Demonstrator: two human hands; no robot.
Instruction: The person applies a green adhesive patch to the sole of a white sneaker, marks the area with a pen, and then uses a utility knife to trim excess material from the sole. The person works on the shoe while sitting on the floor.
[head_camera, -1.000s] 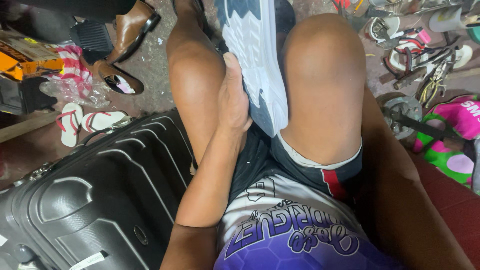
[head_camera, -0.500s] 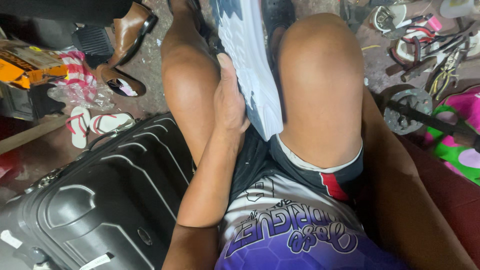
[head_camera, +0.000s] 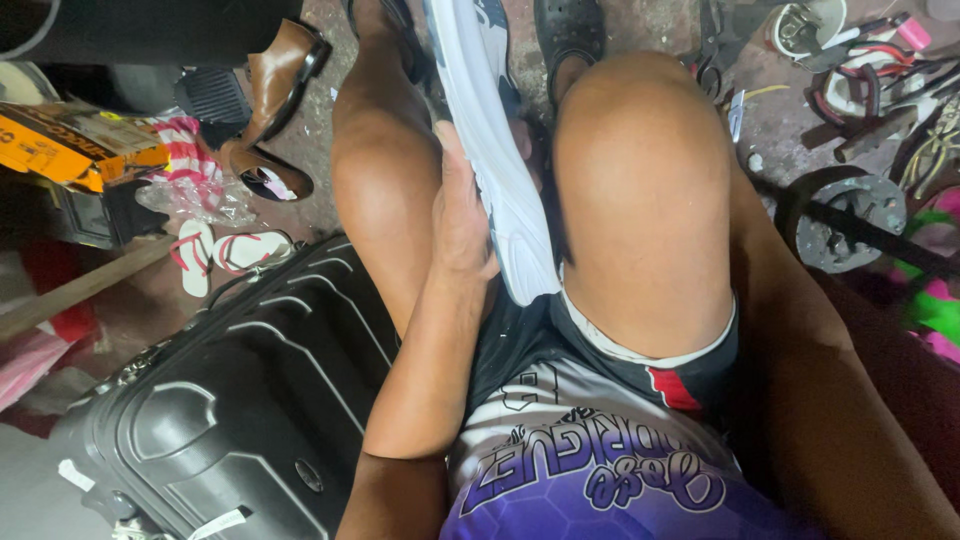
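Note:
A white sports shoe (head_camera: 495, 150) stands sole-up between my two bare knees, its toe pointing away from me. My left hand (head_camera: 458, 215) lies along the shoe's left side with the fingers wrapped on it and the thumb up by the sole's edge. My right forearm (head_camera: 830, 400) runs down past my right thigh. My right hand is hidden behind that knee.
A black hard-shell suitcase (head_camera: 250, 400) lies against my left leg. Beyond it are small flip-flops (head_camera: 225, 252), a brown leather shoe (head_camera: 275, 80) and an orange box (head_camera: 70, 145). At right lie a round metal plate (head_camera: 850, 215) and scattered hand tools (head_camera: 880, 60).
The shoe has turned a little more edge-on between my knees, with my left hand still on it. The view has shifted slightly.

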